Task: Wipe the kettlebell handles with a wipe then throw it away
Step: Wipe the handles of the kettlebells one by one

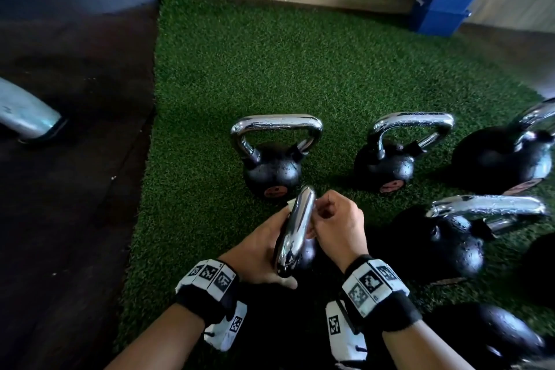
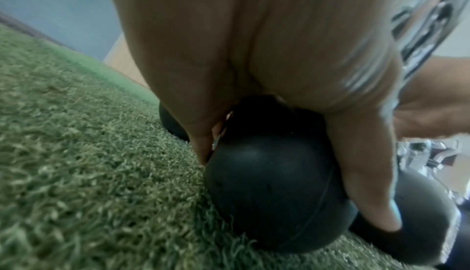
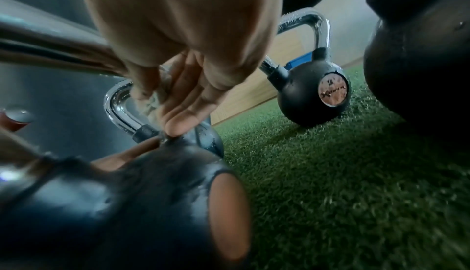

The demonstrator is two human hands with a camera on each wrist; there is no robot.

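Evidently the job was partway through: the near kettlebell [image 1: 295, 249], standing on the turf [image 1: 225, 84], had its chrome handle [image 1: 297, 225] under the wipe [image 1: 291, 204], while the kettlebells behind [image 1: 274, 153] and to the right [image 1: 390, 156] still carried droplets on their handles, so by my reckoning they were yet to be wiped and the wipe yet to be binned. The left hand [image 1: 261, 246] was curled about the near handle from the left, its thumb lying down the black ball. The right hand [image 1: 339, 222] was bent at the fingers, pinching the pale wipe against the handle's right side.
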